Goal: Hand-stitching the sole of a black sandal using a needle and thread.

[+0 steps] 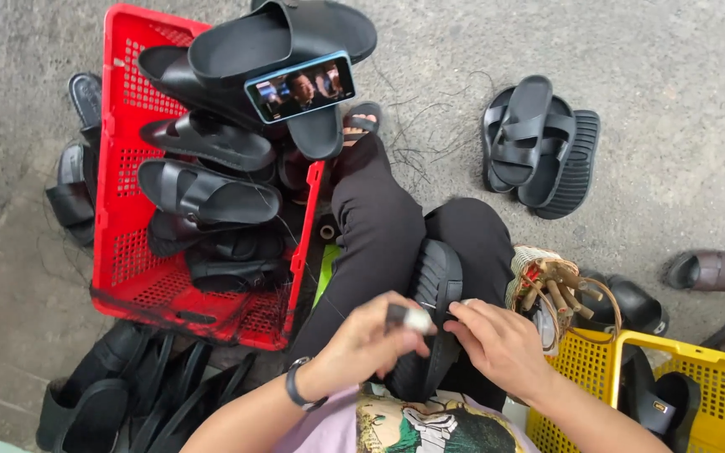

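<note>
Head view: I see the left hand [369,334] pinching a small lighter-shaped tool [409,318]; the right hand [501,344] grips a ribbed black rubber sandal [430,319] lying across the lap, beside a perforated red plastic crate [127,277].

Both hands are working a black sandal [430,327] on the lap: left hand [371,335] pinching a small tool [409,318], right hand [501,344] touching the sole.

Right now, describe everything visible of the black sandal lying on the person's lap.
The black sandal looks like moulded rubber or foam, sole up, showing ridged tread. It lies lengthwise between the black-trousered thighs, toe pointing away. The left hand, pinching a small pale-tipped tool, covers its left edge; the right hand touches its right edge.
</note>
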